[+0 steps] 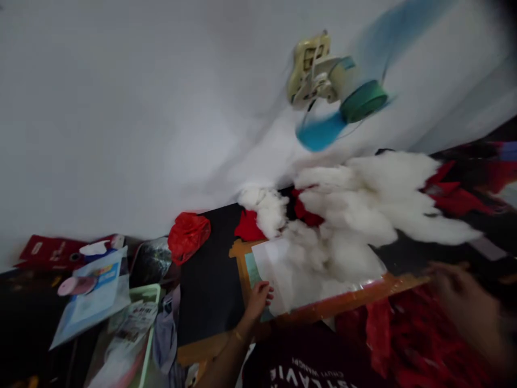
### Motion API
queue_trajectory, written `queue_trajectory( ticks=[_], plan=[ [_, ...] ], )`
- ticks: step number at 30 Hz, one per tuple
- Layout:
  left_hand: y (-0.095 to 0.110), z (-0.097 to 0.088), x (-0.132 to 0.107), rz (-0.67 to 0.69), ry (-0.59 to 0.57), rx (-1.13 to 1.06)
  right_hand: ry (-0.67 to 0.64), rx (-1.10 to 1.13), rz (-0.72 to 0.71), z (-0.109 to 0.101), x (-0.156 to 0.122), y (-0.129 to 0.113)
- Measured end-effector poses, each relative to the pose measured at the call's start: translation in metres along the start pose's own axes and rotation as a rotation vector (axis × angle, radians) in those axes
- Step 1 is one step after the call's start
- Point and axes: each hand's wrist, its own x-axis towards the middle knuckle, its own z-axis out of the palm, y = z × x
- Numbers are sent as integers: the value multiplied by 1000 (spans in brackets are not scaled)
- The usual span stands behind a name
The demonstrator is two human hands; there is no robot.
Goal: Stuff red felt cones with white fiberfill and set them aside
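My left hand (259, 299) rests at the lower left corner of a clear plastic sheet (283, 275) lying on a wooden board (242, 253), with its fingers curled on the sheet's edge. A big heap of white stuffing (363, 210) covers the far part of the sheet and the board. My right hand (460, 302) is smeared by motion near the board's right end, above a pile of red fabric (407, 345); its fingers cannot be made out. Red fabric scraps (248, 226) lie beside the stuffing.
A blue wall fan (339, 91) hangs on the white wall above the stuffing. A red plastic bag (188, 234) lies on the dark table (210, 280). At the left are a green tray (151, 302) with papers, a blue-white packet (97, 291) and red packaging (48, 250).
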Motion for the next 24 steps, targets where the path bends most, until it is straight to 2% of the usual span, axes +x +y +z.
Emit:
queue_trajectory(
  ticks=[1,2,4,6,9,12,14,16,20,24],
  plan=[
    [6,6,12,27,14,28,-8,-2,17,24,-23,-11],
    [12,12,25,58,24,61,-85,37,-20,49,-43,-24],
    [29,20,53,143,78,144,-317,114,-112,96,-69,-54],
    [49,19,80,234,169,248,-498,161,-226,135,-81,-85],
    [75,-1,113,347,313,413,-636,170,-408,173,-79,-128],
    [91,-33,133,414,444,577,-685,193,-510,190,-72,-159],
    [97,-53,144,446,468,685,-694,195,-519,195,-71,-169],
    [101,-69,155,477,434,783,-718,187,-500,197,-73,-169],
    [108,-90,173,503,357,917,-796,156,-427,199,-75,-153],
    [105,-101,172,563,307,994,-801,119,-376,208,-61,-148]
  ],
)
